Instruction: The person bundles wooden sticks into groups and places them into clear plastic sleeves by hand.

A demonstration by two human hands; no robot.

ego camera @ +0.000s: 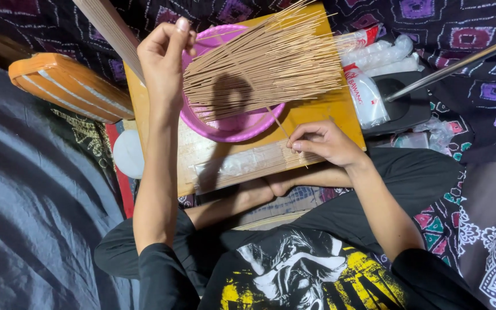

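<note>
Left hand (165, 60) gripped fanned sticks (265, 63) over pink bowl (231, 123), right hand (322, 142) pinched one stick w/ fingertips — loose grip could've spilled bunch off board (328, 109).

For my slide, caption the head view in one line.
Left hand fans thin sticks over a pink bowl; right hand pinches one.

One pink basin (233, 123), one wooden board (322, 112), one orange-and-white object (67, 86). Two hands: left hand (165, 57), right hand (322, 140). Thin brown sticks (265, 63) too many to count.
</note>
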